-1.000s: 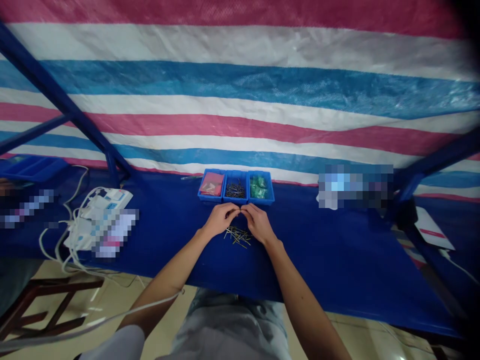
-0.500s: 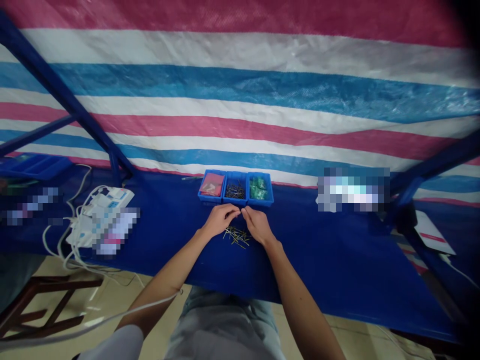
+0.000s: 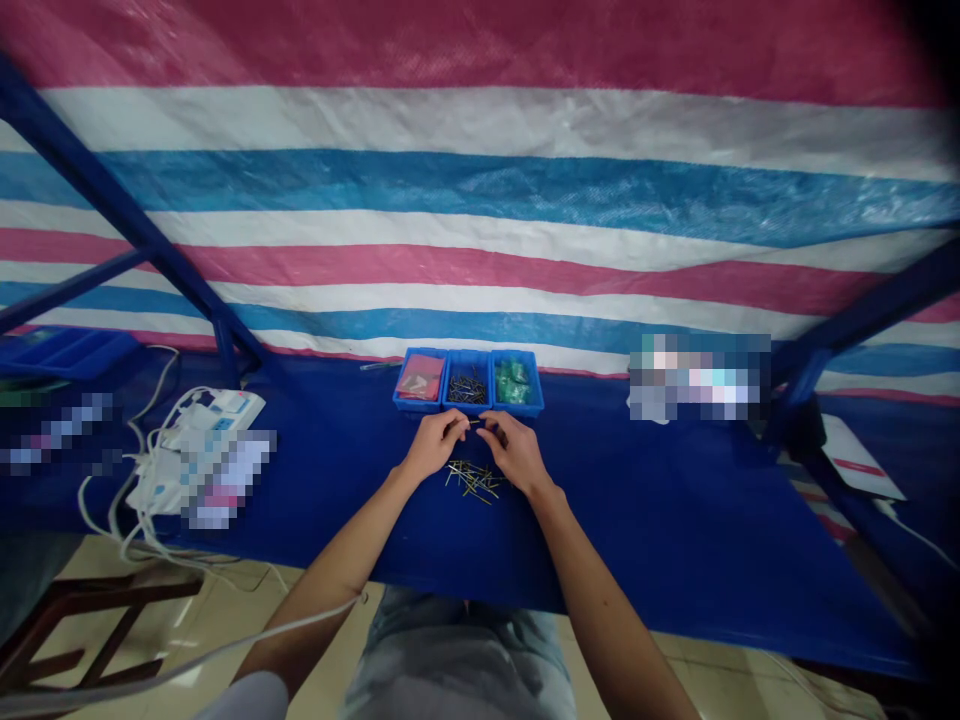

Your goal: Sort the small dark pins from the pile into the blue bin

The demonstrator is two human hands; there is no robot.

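My left hand (image 3: 433,445) and my right hand (image 3: 517,452) sit close together above the blue table cover, their fingertips pinching a short thin brass-coloured pin (image 3: 474,423) between them. Just below my hands lies a loose heap of thin metal pins (image 3: 472,480). Directly ahead of my fingertips stand three blue plastic bins side by side. The left bin (image 3: 399,392) holds a red packet, the middle bin (image 3: 455,402) holds dark pins, and the right bin (image 3: 534,400) holds green packets.
A white power strip (image 3: 217,412) with tangled white cables lies to the left. Blurred items lie at both sides, and a blue tray (image 3: 64,352) sits far left. Blue steel frame bars and a striped tarpaulin stand behind the table; a wooden stool stands below left.
My fingertips have drawn slightly apart, and a small pin now shows between them. The view has shifted a little, so the table and bins sit slightly differently in the frame.
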